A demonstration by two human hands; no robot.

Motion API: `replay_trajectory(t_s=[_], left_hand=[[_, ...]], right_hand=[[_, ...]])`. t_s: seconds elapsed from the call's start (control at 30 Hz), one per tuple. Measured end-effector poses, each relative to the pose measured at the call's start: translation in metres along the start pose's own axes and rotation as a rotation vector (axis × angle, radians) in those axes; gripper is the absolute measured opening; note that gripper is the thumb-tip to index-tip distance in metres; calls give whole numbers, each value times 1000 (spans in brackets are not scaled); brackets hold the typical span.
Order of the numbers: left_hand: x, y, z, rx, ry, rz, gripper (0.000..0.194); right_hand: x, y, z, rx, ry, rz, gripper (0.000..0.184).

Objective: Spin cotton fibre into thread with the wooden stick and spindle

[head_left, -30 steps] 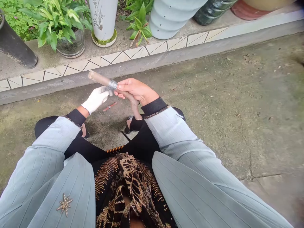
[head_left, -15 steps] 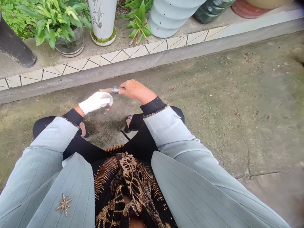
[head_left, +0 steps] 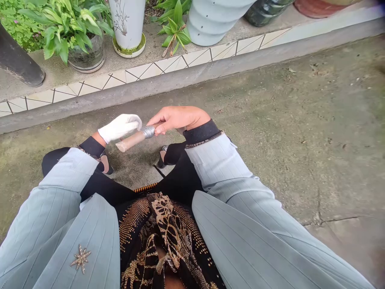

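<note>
The left hand [head_left: 119,127] wears a white glove; its fingers are pressed together in a curved position, and the glove's lower edge lies just above the tan rod [head_left: 130,141]. Contact between the 2 cannot be confirmed from this view, and whether this hand grips anything cannot be determined. The bare right hand [head_left: 179,119] pinches the rod between its fingers at the upper end, immediately beside 1 silver band [head_left: 148,131] wrapped around the rod. The rod lies between the 2 hands, tilted, with its free pale end pointing down and away from the right hand, below the left hand. A black cuff and grey-blue pinstriped sleeve [head_left: 218,164] extend behind the right hand; a matching sleeve [head_left: 72,176] extends behind the left hand. Below the left hand, 1 sandalled foot [head_left: 105,163] rests on the concrete ground [head_left: 270,120]. Beyond both hands, a concrete kerb [head_left: 150,90] runs below a patterned tile strip [head_left: 144,71], and a white vase [head_left: 128,24] and a glass vase [head_left: 86,56] with leafy plants stand on the ledge above it.
</note>
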State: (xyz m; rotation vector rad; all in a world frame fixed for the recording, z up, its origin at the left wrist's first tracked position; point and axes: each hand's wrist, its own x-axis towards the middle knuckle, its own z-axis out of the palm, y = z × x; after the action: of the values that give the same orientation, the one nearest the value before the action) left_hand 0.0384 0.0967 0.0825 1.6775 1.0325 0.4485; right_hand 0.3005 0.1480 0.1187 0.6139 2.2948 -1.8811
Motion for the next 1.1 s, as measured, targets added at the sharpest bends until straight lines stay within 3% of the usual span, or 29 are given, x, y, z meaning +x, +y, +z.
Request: replay_trajectory(t_s=[0.23, 0.3, 0.43, 0.53, 0.63, 0.77, 0.9, 0.97, 1.03, 1.1], left_hand=[[5, -4, 12, -264, 95, -13, 32], [3, -6, 12, -305, 60, -13, 30], [0, -13, 12, -232, -74, 4, 30], [-2, -15, 13, -112, -148, 2, 31], [-4, -8, 8, 61, -168, 8, 32], [-7, 6, -3, 243, -2, 97, 31], [-6, 7, -6, 320, 56, 97, 24], [-5, 3, -4, 301, 40, 57, 20], [-2, -2, -2, 231, 33, 12, 18], [1, -8, 0, 107, 51, -24, 19]], right_hand=[[-3, -5, 2, 100, 252, -62, 47], [-2, -8, 2, 92, 368, -31, 42], [3, -4, -2, -59, 696, 98, 35], [10, 3, -6, -331, 838, 319, 33], [17, 3, -5, -557, 723, 556, 33], [24, -10, 5, -671, 355, 671, 28], [29, -20, 17, -510, -25, 554, 18], [28, -20, 17, -367, -144, 444, 15], [22, -16, 13, -248, -164, 310, 16], [12, -10, 8, -154, -75, 185, 25]])
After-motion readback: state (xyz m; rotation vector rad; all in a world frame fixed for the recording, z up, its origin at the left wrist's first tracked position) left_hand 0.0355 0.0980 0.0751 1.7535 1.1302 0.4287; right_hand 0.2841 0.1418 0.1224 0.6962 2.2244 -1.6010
